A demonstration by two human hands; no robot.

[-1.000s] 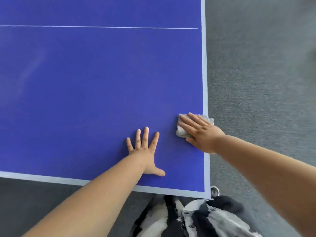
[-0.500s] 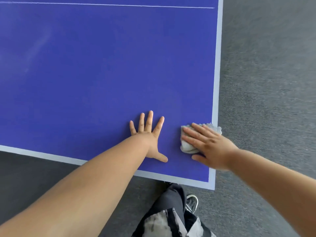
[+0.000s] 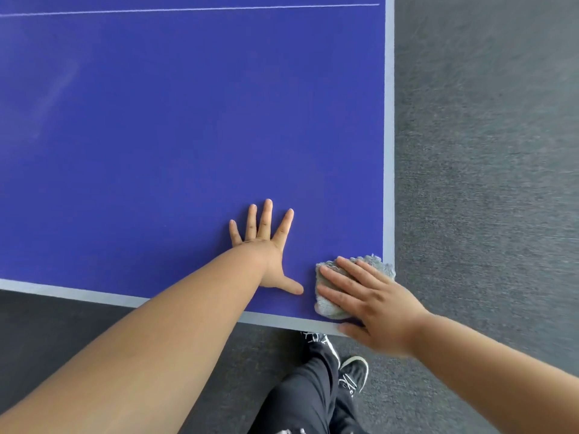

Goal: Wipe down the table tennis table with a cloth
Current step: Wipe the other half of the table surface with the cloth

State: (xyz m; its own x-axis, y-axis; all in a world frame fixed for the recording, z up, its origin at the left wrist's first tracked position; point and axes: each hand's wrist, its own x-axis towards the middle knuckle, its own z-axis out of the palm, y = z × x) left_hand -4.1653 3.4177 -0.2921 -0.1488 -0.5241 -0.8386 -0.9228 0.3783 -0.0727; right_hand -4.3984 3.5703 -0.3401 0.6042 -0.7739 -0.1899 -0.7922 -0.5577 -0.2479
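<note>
The blue table tennis table (image 3: 175, 126) fills the upper left, with pale border lines along its near and right edges. A crumpled grey cloth (image 3: 332, 303) lies on the table's near right corner. My right hand (image 3: 372, 303) presses flat on the cloth with straight fingers, covering most of it. My left hand (image 3: 266, 245) rests flat on the table just left of the cloth, fingers spread, thumb nearly touching it.
Grey carpet floor (image 3: 485, 151) lies right of and below the table. My legs in dark trousers and black shoes (image 3: 352, 372) stand under the near right corner. A thin white line (image 3: 188, 10) crosses the table at the far end.
My right hand slid the cloth toward me along the right edge, down to the near corner. My left hand stayed flat on the table.
</note>
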